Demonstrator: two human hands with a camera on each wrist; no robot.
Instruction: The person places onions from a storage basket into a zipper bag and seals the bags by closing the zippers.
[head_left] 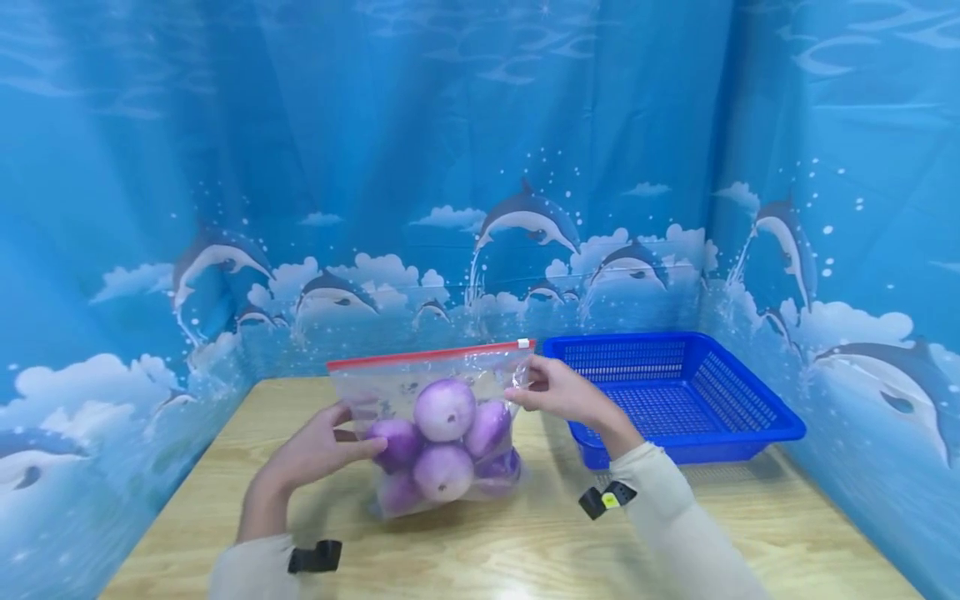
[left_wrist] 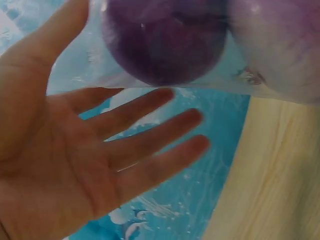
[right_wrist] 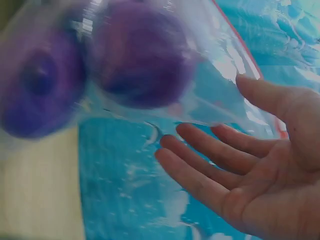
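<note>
A clear zip bag (head_left: 397, 379) stands upright in the middle of the head view, filled with several round purple-and-white onions (head_left: 444, 404). Along its top runs a red zip strip (head_left: 435, 355), with a white slider (head_left: 522, 343) at the right end. My left hand (head_left: 311, 446) holds the bag's left side, thumb in front and fingers behind. Higher up on the right side, my right hand (head_left: 566, 396) pinches the bag just below the zip. In the right wrist view, the other fingers (right_wrist: 210, 175) extend behind the plastic.
To the right, a blue plastic basket (head_left: 750, 437) with slotted walls sits on the wooden table (head_left: 262, 408). Blue curtains (head_left: 375, 125) printed with dolphins surround the table at the back and sides.
</note>
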